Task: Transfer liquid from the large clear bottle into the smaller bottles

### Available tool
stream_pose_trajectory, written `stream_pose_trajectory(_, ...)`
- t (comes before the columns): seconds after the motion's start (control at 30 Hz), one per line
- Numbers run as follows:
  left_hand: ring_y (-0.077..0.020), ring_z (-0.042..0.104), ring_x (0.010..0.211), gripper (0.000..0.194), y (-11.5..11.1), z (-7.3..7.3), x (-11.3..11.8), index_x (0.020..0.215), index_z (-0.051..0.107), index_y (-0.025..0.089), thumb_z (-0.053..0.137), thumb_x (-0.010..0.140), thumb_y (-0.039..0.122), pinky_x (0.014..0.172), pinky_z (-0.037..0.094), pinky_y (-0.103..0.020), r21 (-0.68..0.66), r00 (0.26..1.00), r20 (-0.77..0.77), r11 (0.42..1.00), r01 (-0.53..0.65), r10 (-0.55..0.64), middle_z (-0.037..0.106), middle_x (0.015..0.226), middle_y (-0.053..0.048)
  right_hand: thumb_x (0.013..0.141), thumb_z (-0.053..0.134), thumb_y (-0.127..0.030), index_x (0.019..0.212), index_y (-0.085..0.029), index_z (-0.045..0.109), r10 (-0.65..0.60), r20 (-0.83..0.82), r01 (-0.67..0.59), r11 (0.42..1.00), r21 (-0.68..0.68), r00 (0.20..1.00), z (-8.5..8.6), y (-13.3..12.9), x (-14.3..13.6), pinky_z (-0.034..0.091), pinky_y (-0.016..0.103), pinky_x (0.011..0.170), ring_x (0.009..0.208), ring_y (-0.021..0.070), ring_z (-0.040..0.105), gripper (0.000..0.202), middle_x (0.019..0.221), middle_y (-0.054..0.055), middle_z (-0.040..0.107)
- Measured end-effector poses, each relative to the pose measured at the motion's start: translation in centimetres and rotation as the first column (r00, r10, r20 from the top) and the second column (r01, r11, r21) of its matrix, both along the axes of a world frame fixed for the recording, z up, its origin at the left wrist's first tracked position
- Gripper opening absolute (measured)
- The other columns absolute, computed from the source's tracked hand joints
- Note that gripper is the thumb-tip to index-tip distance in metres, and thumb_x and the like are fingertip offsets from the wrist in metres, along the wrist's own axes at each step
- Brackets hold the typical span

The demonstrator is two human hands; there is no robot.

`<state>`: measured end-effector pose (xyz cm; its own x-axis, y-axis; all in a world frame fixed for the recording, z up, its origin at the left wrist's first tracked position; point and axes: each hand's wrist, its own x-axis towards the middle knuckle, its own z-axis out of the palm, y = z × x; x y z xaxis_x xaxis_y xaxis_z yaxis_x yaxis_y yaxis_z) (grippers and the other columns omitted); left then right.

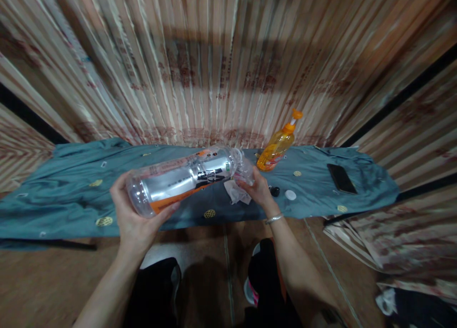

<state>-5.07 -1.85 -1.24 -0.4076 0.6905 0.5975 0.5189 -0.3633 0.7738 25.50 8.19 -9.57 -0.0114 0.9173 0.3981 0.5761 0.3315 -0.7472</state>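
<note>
A large clear plastic bottle (174,183) with a silver and orange label lies tilted in the air above the cloth, its neck toward the right. My left hand (137,218) is wrapped round its base end. At the neck end, my right hand (259,187) has its fingers closed on a crumpled clear plastic piece (245,170), which touches or overlaps the bottle's mouth. Below that lies a white tissue (236,193) on the cloth. Just right of my right hand are a small black object (274,191) and a white round cap (290,194).
A blue-green patterned cloth (78,194) covers the narrow table. An orange pump bottle (276,149) stands behind my right hand, and a black phone (342,178) lies at the right. Behind the table hangs a striped curtain (200,80); dark bars slant at both sides.
</note>
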Motion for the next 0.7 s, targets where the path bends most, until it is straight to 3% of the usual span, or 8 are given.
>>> stream_pose_trajectory(0.2, -0.0329, 0.057, 0.122, 0.097, -0.26, -0.16, 0.10, 0.127, 0.050, 0.025, 0.092, 0.046, 0.059, 0.112, 0.045, -0.053, -0.006, 1.000, -0.011, 1.000, -0.008, 0.008, 0.055, 0.127, -0.009, 0.077, 0.074, -0.037, 0.122, -0.022, 0.058, -0.009, 0.006, 0.009, 1.000, 0.007, 1.000, -0.05, 0.02, -0.03, 0.057, 0.037, 0.080, 0.091, 0.0253, 0.071, 0.050, 0.108, 0.007, 0.074)
stream_pose_trajectory(0.7, -0.0341, 0.057, 0.120, 0.095, -0.68, -0.04, 0.41, 0.135, 0.049, 0.030, 0.092, 0.052, 0.051, 0.111, 0.047, -0.058, 0.008, 0.998, -0.061, 1.000, 0.007, -0.006, 0.055, 0.132, -0.010, 0.077, 0.075, -0.036, 0.121, -0.022, 0.059, 0.002, -0.018, -0.002, 1.000, 0.000, 1.000, -0.22, 0.00, -0.01, 0.057, 0.038, 0.083, 0.092, 0.0252, 0.071, 0.049, 0.109, 0.007, 0.074)
